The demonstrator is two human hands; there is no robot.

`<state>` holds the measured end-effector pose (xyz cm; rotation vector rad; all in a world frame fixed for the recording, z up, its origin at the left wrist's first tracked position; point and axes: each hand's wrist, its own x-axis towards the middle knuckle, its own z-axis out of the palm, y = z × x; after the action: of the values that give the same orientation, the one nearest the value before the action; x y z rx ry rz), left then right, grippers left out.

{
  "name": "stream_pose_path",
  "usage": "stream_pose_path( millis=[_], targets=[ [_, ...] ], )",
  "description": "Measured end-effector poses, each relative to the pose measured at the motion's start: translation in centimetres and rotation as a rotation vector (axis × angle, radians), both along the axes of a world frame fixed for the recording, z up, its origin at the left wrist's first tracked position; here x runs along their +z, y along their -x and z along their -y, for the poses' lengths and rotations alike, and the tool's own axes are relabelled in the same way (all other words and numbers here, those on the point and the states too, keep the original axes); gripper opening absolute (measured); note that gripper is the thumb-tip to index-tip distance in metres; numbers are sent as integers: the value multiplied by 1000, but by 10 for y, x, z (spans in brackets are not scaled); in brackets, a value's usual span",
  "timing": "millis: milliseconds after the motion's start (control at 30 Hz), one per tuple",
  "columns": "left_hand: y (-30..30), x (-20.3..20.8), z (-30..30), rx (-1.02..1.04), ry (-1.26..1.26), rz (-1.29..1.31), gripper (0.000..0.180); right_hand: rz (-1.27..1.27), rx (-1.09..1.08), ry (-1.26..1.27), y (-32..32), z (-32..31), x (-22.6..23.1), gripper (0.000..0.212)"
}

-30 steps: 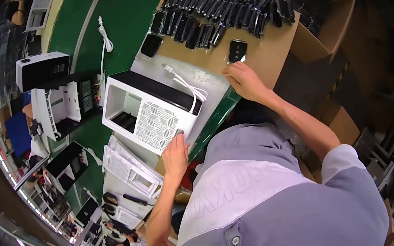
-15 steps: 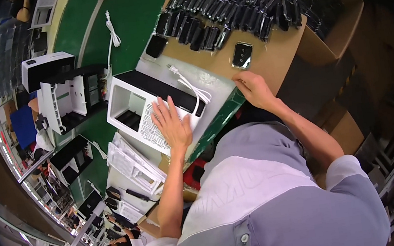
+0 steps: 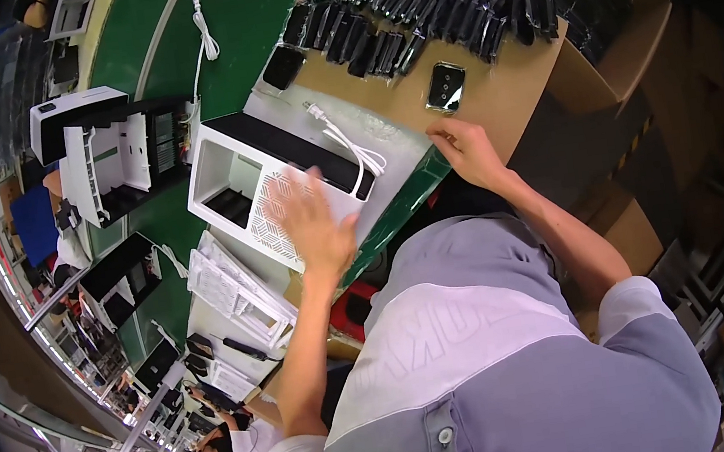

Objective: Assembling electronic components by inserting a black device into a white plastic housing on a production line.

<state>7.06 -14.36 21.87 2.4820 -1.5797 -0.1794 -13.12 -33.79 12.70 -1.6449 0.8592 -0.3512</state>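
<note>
**Stiff, Smooth and Best Held by the Ends**

The white-and-black housing [image 3: 283,148] rests on the pale mat [image 3: 396,137] before you. Your left hand [image 3: 319,232] is spread wide over its patterned grille [image 3: 267,224], gripping nothing; blur hides any contact. Your right hand [image 3: 469,150] is curled near the mat's edge; I cannot tell if it pinches anything. The housing looks rigid, probably slippery; grip its solid ends, clear of the white cord [image 3: 335,131].

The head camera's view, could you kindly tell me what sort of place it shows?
Probably an assembly workshop: similar black and white housings stand along a green worktop, near rows of wrapped black items.
</note>
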Motion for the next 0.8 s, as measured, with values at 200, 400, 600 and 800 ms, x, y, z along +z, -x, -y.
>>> stream_pose_path(
  millis=[200,400,600,800],
  targets=[
    [10,-30,-10,-87,-127,-27,73,12,-17,128,9,-7,-6,16],
    [22,0,-84,-23,14,-82,51,-63,34,607,16,23,-19,19],
    [18,-12,-71,-32,-236,-44,30,-333,228,841,-2,41,-23,19],
    [-25,80,-72,129,-93,-312,30,-166,214,331,7,58,-5,15]
  ],
)
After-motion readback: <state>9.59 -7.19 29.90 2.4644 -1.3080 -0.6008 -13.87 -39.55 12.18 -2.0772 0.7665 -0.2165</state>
